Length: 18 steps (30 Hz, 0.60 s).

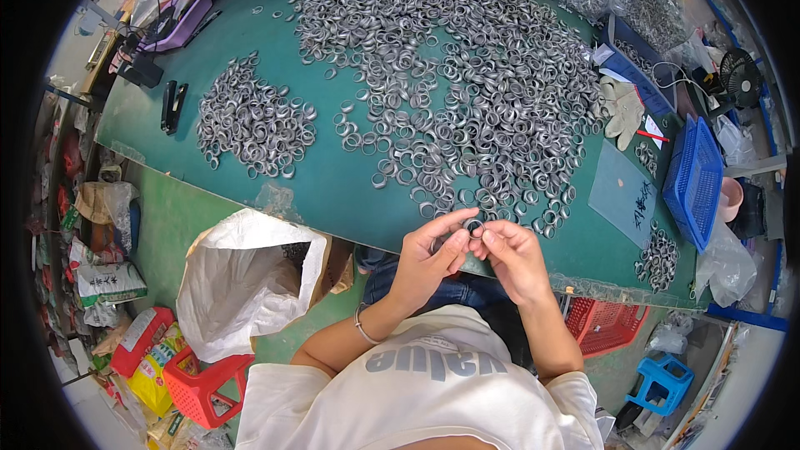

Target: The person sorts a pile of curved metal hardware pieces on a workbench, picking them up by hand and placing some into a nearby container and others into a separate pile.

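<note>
Close to the table's near edge, my left hand (429,254) and my right hand (512,260) meet. Between their fingertips they pinch a grey metal ring (473,225). Another ring seems tucked inside my left fingers, mostly hidden. Just beyond my hands spreads a large heap of similar metal rings (517,58) on the green table (333,196). To the left lies a smaller pile of rings (257,121), and at the right a little cluster of rings (657,260) sits near the edge.
An open white sack (218,296) stands below the table's left front, beside a red stool (204,387). Along the right are a blue basket (696,183), a glove (621,110), a flat sheet (621,192) and a small fan (740,77). A black stapler-like tool (172,107) lies left.
</note>
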Available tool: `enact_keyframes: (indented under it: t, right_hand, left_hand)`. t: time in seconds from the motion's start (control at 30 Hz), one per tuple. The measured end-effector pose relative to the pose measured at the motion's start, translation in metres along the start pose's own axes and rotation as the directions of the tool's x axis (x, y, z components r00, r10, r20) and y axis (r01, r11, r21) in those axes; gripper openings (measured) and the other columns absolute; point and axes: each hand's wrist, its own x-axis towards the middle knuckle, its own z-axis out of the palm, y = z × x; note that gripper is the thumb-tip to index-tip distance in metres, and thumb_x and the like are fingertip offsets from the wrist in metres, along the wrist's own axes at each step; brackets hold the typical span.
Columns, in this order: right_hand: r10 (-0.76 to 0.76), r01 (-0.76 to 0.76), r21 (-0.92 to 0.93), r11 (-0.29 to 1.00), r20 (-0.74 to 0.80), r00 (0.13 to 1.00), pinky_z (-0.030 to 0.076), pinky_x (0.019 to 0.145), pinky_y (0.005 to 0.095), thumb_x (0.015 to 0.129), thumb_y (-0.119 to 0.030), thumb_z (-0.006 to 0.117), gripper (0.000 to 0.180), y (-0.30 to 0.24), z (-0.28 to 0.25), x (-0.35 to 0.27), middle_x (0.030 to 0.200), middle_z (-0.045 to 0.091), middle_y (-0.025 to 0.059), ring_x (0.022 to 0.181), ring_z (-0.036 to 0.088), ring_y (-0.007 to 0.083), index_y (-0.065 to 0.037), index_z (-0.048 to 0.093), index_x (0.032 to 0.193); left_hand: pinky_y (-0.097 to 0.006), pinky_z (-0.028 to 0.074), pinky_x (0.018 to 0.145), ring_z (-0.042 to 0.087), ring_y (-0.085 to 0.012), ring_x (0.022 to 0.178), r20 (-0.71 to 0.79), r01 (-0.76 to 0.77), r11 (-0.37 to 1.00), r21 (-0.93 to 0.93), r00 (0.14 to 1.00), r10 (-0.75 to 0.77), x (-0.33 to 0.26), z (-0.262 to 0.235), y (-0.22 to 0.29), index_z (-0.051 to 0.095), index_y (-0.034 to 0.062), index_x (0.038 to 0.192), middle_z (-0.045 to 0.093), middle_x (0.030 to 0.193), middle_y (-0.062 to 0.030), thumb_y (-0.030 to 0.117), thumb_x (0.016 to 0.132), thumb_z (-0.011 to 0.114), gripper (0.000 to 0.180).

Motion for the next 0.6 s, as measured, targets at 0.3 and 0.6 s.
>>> enact_keyframes:
  t: [0.3,0.6]
  right_hand:
    - [-0.587,0.555,-0.829,-0.073,0.485,0.648,0.041,0.067,0.0339,0.07,-0.002,0.068,0.021,-0.022,0.02,-0.01,0.084,0.064,0.0077,0.077,0.057,0.0241,-0.001,0.065,0.092]
    - [-0.64,0.243,-0.969,-0.048,0.216,0.737,0.038,0.088,0.039,0.077,-0.011,0.067,0.037,-0.033,-0.025,0.046,0.107,0.058,0.0138,0.102,0.051,0.0294,-0.002,0.058,0.112]
  left_hand:
    - [-0.017,0.03,0.047,0.041,-0.0056,0.057,0.111,0.052,0.993,-0.107,0.993,-0.04,-0.003,-0.006,0.0,0.051,-0.0027,0.122,0.054,0.084,-0.0024,0.012,0.092,0.053,0.034]
    - [-0.017,0.039,0.058,0.049,-0.0069,0.072,0.124,-0.144,0.97,0.194,0.985,0.122,-0.003,-0.009,0.01,0.055,-0.0006,0.119,0.054,0.096,-0.0034,0.004,0.082,0.064,0.038]
